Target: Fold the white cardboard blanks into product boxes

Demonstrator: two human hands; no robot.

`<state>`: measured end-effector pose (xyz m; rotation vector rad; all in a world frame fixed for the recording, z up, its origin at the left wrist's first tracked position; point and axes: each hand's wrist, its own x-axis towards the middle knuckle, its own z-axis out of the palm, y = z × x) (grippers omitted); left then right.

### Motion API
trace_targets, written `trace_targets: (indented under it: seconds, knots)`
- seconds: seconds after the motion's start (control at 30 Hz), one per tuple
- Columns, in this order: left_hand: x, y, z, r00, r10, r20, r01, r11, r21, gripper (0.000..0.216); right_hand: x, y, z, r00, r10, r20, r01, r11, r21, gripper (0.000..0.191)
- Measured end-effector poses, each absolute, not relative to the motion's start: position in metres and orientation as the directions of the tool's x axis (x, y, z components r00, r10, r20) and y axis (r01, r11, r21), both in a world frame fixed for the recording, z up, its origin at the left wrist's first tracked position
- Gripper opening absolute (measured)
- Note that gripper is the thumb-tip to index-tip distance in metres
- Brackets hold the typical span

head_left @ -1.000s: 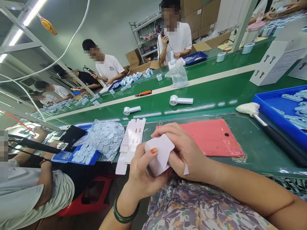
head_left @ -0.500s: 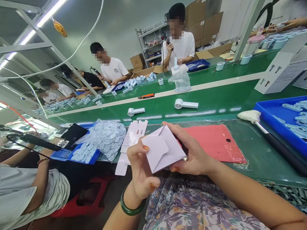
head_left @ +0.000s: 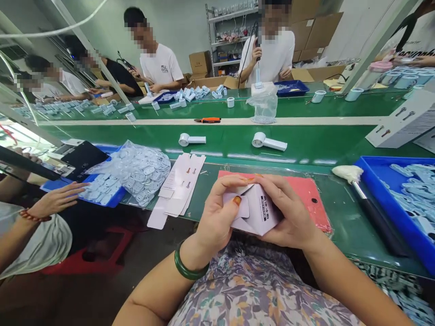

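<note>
I hold a small white carton over my lap, just in front of the table edge. My left hand grips its left side, thumb pressing an end flap, and wears a green bangle at the wrist. My right hand wraps round its right side, fingers curled over the top. Black print shows on one face of the carton. Behind it a red mat lies on the green table.
Flat white carton blanks and a bag of small white parts lie to the left. A brush and blue tray are to the right. Two white handheld devices ride the belt. Other people work alongside.
The carton has been turned and drawn lower toward my lap, its printed face now showing. Both hands have closed in around it. My view has shifted downward.
</note>
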<state>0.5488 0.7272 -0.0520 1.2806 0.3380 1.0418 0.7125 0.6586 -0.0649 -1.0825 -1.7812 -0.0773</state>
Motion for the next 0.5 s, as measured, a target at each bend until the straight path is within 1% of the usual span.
trace_targets:
  seconds: [0.1,0.17,0.23,0.33,0.4,0.5]
  knots:
    - [0.548,0.728,-0.055,0.613,0.741,0.274,-0.429,0.021,0.903,0.024,0.716,0.654,-0.067,-0.088,0.639,0.764,0.709,0.579,-0.403,0.087]
    - [0.549,0.729,-0.058,0.634,0.728,0.261,-0.428,0.050,0.902,0.026,0.718,0.653,-0.068,-0.092,0.646,0.758,0.723,0.567,-0.395,0.088]
    - [0.553,0.730,-0.062,0.614,0.738,0.280,-0.430,0.016,0.902,0.024,0.719,0.653,-0.070,-0.087,0.652,0.753,0.738,0.551,-0.391,0.088]
    - [0.560,0.733,-0.068,0.584,0.734,0.348,-0.441,-0.074,0.894,0.022,0.721,0.654,-0.075,-0.082,0.665,0.742,0.754,0.529,-0.390,0.090]
    - [0.564,0.736,-0.071,0.574,0.723,0.386,-0.455,-0.111,0.884,0.027,0.722,0.655,-0.078,-0.089,0.665,0.741,0.767,0.521,-0.376,0.091]
    - [0.567,0.738,-0.073,0.592,0.701,0.397,-0.458,-0.113,0.882,0.033,0.723,0.656,-0.081,-0.097,0.663,0.742,0.785,0.510,-0.353,0.092]
